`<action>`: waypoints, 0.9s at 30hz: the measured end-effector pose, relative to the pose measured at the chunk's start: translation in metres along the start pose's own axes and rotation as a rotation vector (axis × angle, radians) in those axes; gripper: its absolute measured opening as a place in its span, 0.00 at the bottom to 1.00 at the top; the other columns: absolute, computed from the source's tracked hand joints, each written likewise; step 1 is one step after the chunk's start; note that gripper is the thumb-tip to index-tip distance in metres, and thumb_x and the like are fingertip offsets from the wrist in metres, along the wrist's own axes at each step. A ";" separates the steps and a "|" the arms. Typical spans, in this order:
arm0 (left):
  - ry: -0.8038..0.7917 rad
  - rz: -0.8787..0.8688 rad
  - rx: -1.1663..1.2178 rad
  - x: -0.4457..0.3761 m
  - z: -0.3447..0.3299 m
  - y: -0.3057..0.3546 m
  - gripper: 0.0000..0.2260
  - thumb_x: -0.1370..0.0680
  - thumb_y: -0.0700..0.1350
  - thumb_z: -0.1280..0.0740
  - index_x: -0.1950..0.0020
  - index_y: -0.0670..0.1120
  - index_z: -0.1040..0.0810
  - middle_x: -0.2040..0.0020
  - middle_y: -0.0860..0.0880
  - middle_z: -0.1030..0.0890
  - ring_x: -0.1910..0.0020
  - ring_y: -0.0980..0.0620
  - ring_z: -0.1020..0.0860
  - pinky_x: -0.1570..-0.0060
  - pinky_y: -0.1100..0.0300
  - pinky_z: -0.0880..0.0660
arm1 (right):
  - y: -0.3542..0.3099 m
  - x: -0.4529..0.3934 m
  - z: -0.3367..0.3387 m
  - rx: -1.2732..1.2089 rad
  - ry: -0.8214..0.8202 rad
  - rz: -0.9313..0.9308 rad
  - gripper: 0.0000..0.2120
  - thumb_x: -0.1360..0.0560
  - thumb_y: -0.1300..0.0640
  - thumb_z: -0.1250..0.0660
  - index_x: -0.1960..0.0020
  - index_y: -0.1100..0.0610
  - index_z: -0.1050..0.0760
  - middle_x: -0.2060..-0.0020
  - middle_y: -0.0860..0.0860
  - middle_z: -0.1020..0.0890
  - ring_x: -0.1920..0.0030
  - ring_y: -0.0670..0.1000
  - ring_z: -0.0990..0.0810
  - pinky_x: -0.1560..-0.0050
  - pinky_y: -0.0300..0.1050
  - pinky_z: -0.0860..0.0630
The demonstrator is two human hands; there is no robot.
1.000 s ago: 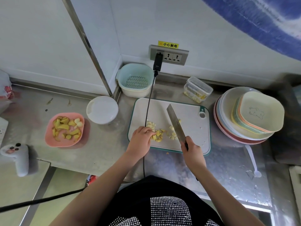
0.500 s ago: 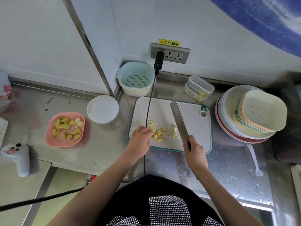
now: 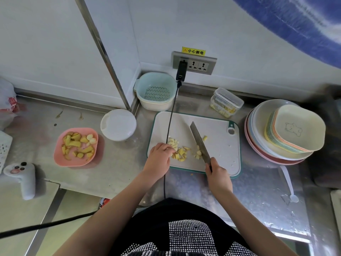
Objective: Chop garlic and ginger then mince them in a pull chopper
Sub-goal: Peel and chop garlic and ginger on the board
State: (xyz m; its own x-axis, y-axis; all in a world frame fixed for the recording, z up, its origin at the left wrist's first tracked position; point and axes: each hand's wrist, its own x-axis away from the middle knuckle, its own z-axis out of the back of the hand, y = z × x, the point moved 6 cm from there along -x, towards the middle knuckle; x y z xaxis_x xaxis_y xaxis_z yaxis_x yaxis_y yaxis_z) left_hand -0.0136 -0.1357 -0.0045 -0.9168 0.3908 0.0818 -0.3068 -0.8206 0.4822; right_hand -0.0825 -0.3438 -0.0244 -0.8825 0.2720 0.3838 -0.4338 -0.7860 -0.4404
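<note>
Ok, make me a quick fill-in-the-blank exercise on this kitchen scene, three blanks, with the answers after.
1. The right hand grips the ___ over the cutting board.
2. The left hand rests on cut pieces lying on the ___.
3. More pieces sit in the ___-coloured bowl on the left.

Answers: knife; cutting board; pink

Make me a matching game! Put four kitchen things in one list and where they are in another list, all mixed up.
Things:
1. knife
2. pink bowl
3. colander
4. clear box

Places:
A. in the corner, beside the wall socket
B. left of the white lid
C. behind the cutting board, holding yellow pieces
D. in the right hand

Pairs: 1-D, 2-B, 3-A, 4-C
</note>
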 end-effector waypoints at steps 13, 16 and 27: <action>-0.066 0.064 0.040 -0.012 -0.012 0.010 0.22 0.22 0.37 0.41 0.27 0.42 0.35 0.28 0.43 0.33 0.28 0.45 0.39 0.30 0.57 0.39 | 0.019 0.003 0.028 -0.207 0.142 -0.073 0.11 0.19 0.51 0.45 0.58 0.55 0.39 0.72 0.54 0.29 0.74 0.54 0.32 0.75 0.43 0.37; -0.203 0.201 -0.182 0.000 -0.027 -0.013 0.29 0.19 0.43 0.45 0.22 0.38 0.56 0.22 0.41 0.54 0.22 0.45 0.55 0.25 0.49 0.49 | 0.015 0.004 0.028 0.037 0.210 -0.072 0.10 0.18 0.50 0.48 0.55 0.54 0.41 0.68 0.54 0.27 0.72 0.56 0.30 0.75 0.42 0.39; -0.238 0.196 -0.394 0.012 -0.021 -0.024 0.26 0.18 0.45 0.46 0.22 0.43 0.50 0.21 0.44 0.54 0.22 0.46 0.59 0.26 0.43 0.57 | -0.031 0.001 -0.023 0.256 0.053 0.025 0.08 0.17 0.51 0.50 0.45 0.55 0.39 0.56 0.55 0.24 0.59 0.60 0.20 0.67 0.47 0.33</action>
State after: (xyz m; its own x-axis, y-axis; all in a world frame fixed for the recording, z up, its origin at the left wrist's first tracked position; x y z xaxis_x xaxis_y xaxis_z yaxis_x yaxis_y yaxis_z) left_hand -0.0225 -0.1202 -0.0334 -0.8972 0.2602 0.3569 -0.2499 -0.9653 0.0755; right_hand -0.0739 -0.3063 -0.0289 -0.9038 0.2738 0.3289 -0.3570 -0.9062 -0.2267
